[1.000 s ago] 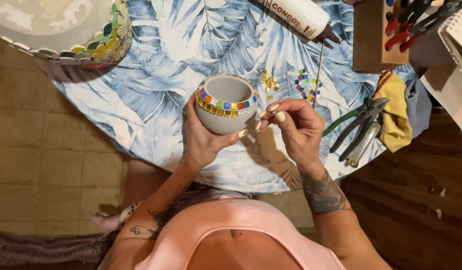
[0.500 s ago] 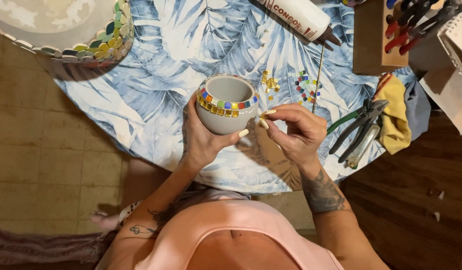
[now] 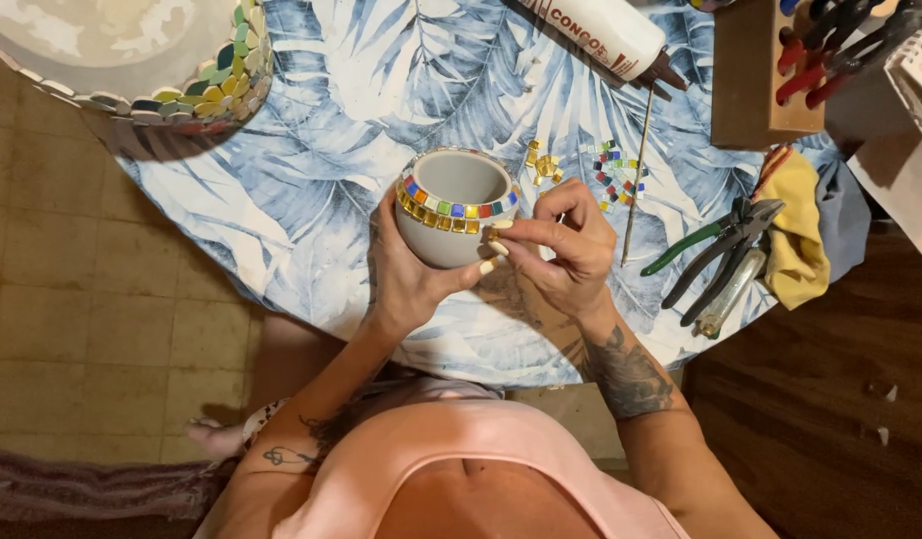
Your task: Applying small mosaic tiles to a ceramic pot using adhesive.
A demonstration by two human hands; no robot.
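Observation:
A small grey pot [image 3: 451, 195] with bands of coloured and gold mosaic tiles under its rim is held over the round table. My left hand [image 3: 406, 279] cups the pot from below and behind. My right hand [image 3: 561, 245] presses its fingertips against the pot's right side at the tile band; whether a tile is pinched there is hidden. Loose gold tiles [image 3: 541, 165] and coloured tiles [image 3: 615, 175] lie on the leaf-print tablecloth [image 3: 311, 190] just beyond my right hand.
A white glue bottle [image 3: 606, 35] and a thin stick [image 3: 637, 175] lie at the back. Pliers [image 3: 715, 250] and a yellow cloth [image 3: 795, 235] rest at the right edge. A wooden tool block [image 3: 760, 75] stands back right. A large mosaic-rimmed bowl [image 3: 151, 60] sits back left.
My right hand has moved left from beside the pot until its fingertips touch the pot's tile band. My left hand has kept the pot steady.

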